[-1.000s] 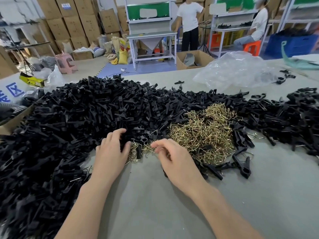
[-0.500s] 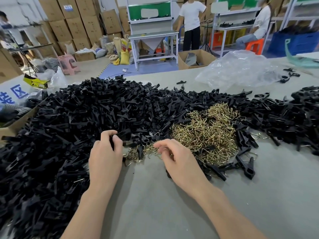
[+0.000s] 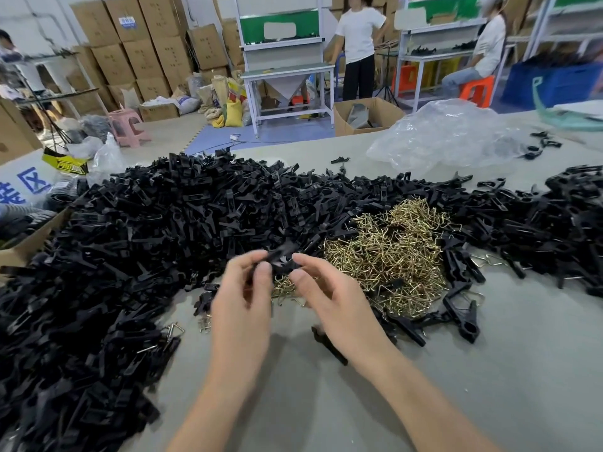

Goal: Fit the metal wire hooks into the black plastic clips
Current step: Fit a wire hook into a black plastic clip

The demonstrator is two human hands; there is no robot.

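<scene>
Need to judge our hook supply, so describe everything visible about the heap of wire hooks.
The heap of wire hooks is a loose, tangled mound of thin, shiny, brass-coloured wire pieces bent into angular loops. It lies on the grey table, right of centre, hemmed by black plastic clips behind and on both sides, with a few lying on it. A thin tail spreads left, under the left hand and right hand, which pinch a blurred black clip between them above it.

Head camera — forward and down
It sits close over the grey flat table (image 3: 489, 386), heaped black plastic clips (image 3: 146, 239) ahead, brown cardboard boxes (image 3: 146, 53) far behind.
</scene>
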